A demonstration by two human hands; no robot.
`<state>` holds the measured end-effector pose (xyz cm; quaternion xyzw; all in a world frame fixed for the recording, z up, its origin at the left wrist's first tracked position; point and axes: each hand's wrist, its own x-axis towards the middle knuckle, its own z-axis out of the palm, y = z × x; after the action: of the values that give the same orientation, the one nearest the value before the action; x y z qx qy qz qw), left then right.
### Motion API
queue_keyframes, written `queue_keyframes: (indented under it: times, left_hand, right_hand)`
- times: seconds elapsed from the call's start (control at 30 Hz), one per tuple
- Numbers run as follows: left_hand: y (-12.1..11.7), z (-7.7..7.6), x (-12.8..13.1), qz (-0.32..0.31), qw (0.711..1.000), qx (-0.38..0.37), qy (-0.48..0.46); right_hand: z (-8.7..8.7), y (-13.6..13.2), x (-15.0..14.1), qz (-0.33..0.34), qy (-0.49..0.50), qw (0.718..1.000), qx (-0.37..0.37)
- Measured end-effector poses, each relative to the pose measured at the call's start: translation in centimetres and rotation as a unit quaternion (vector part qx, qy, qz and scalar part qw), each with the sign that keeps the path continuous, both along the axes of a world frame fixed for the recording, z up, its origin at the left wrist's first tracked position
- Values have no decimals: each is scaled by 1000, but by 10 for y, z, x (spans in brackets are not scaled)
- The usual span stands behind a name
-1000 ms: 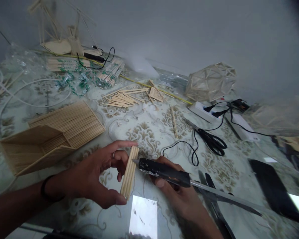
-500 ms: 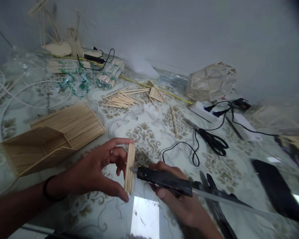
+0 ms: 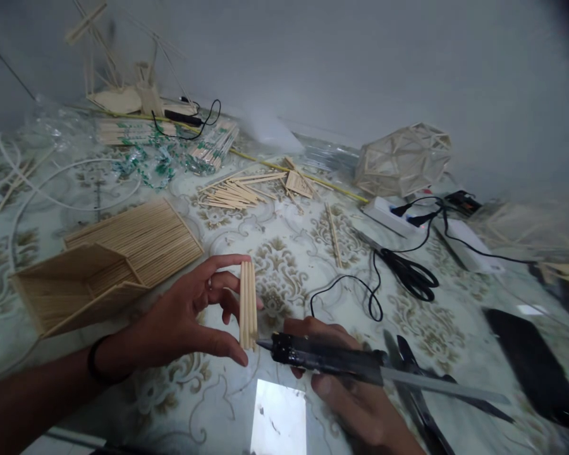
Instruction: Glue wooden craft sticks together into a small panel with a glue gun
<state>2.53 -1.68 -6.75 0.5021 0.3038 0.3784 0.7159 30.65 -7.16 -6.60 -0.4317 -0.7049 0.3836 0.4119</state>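
Pinched between the thumb and fingers of my left hand (image 3: 194,316) is a small bundle of wooden sticks (image 3: 248,303), held upright off the table. My right hand (image 3: 346,379) is wrapped round a black hot glue gun (image 3: 327,357), with a clear glue stick (image 3: 446,385) jutting from its back end. The glue gun's nozzle points left, at the lower right edge of the bundle, touching or nearly so. To the left of my left hand lies an open box shape built of wooden sticks (image 3: 137,246).
Loose sticks (image 3: 232,193) lie behind the hands, near wrapped stick packs (image 3: 213,145). Scissors (image 3: 408,272), a power strip (image 3: 391,215) with black cables, pliers-like tools (image 3: 417,398) and a black phone-like slab (image 3: 531,360) are on the right. A geometric stick frame (image 3: 405,158) stands against the wall.
The glue gun's nozzle has gone from the middle of the bundle down to its lower end. The bundle has risen slightly in view and turned a little in my left hand.
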Motion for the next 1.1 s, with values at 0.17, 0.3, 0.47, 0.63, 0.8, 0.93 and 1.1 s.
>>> queue_keyframes:
  times: [0.17,0.3,0.47,0.63,0.8,0.93,1.1]
  left_hand:
    - [0,1,1,0,1000,4,-21]
    - [-1,1,1,0,1000,2,-2]
    - [0,3,2,-7,1000,22,11]
    - [0,9,0,-31,998,32,40]
    - [-2,10,1,-40,997,38,58]
    - [-1,8,4,-30,996,12,81]
    - [4,6,4,-18,994,3,107]
  right_hand:
    - [3,0,1,21,-4,999,-31]
    - [3,3,-2,24,-18,999,-14]
    - [-3,5,0,6,-32,999,-3]
    - [-8,3,1,-6,-35,998,-42]
    - [-6,15,5,-122,-86,984,-95]
    - [-24,40,25,-144,-287,946,35]
    - [-47,54,53,-168,-346,922,47]
